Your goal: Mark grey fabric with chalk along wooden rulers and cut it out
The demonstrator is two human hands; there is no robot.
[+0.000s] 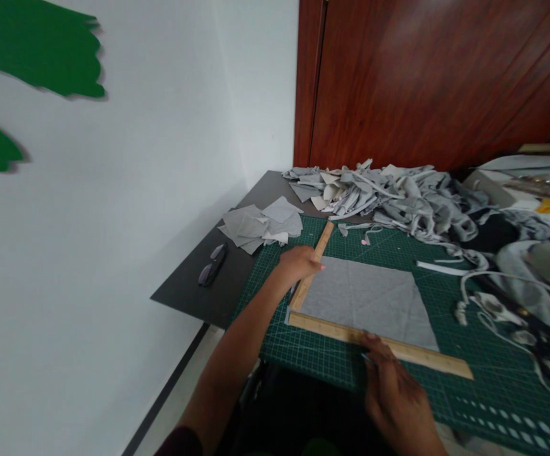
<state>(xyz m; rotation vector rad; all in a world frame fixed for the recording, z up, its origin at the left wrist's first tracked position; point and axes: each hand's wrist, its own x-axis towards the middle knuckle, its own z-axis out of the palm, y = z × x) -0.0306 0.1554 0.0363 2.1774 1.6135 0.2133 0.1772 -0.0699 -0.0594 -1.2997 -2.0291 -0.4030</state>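
Observation:
A piece of grey cloth point(364, 291) lies flat on the green cutting mat point(322, 366). One wooden ruler point(328, 233) runs along the cloth's left side. My left hand point(298, 263) grips it near its middle, fingers over the wood. A second wooden ruler point(436, 358) lies along the cloth's near edge, its left end close to the first ruler's lower end. My right hand point(393, 389) rests at the near edge of this second ruler with curled fingers. A small blue tip shows at those fingers; what it belongs to is hidden.
Cut grey cloth pieces point(250, 227) and dark glasses point(212, 265) are at left. A heap of cloth scraps point(398, 196) lines the back before a wooden panel point(421, 82). Black-handled scissors point(547, 345) and cords lie at right. A white wall point(161, 190) stands left.

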